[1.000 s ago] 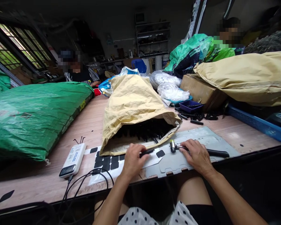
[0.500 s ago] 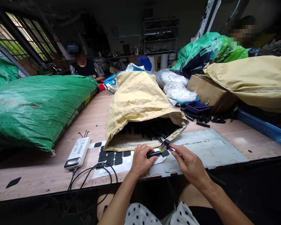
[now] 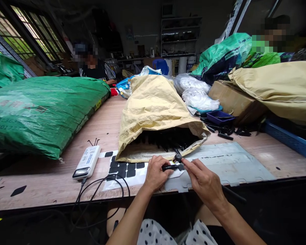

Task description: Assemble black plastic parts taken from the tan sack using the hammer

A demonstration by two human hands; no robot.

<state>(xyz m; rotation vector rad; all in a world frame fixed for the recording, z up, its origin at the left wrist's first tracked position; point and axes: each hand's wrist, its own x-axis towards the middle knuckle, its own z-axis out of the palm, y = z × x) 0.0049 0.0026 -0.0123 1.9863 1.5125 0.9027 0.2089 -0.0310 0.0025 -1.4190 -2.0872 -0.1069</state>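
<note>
My left hand (image 3: 156, 173) is closed around a slim black rod (image 3: 170, 167), whose free end points right. My right hand (image 3: 204, 180) pinches a small piece with a rounded black head (image 3: 177, 157) and a paler end, held just above the rod's tip. Whether the two pieces touch I cannot tell. Beneath my hands lie a white sheet of black square stickers (image 3: 127, 169) and a grey board (image 3: 219, 161). Right behind them, a cream sack (image 3: 153, 102) gapes toward me with many black parts inside.
On the left are a full green sack (image 3: 46, 112) and a white power bank (image 3: 87, 162) with a looping black cable. To the right stand a purple tray (image 3: 220, 118), a cardboard box (image 3: 237, 100) and a blue crate (image 3: 290, 137). Two other people sit farther back.
The black-headed piece has tilted, so its pale end shows less. My right hand has shifted slightly left over the rod. The whole view has moved a little.
</note>
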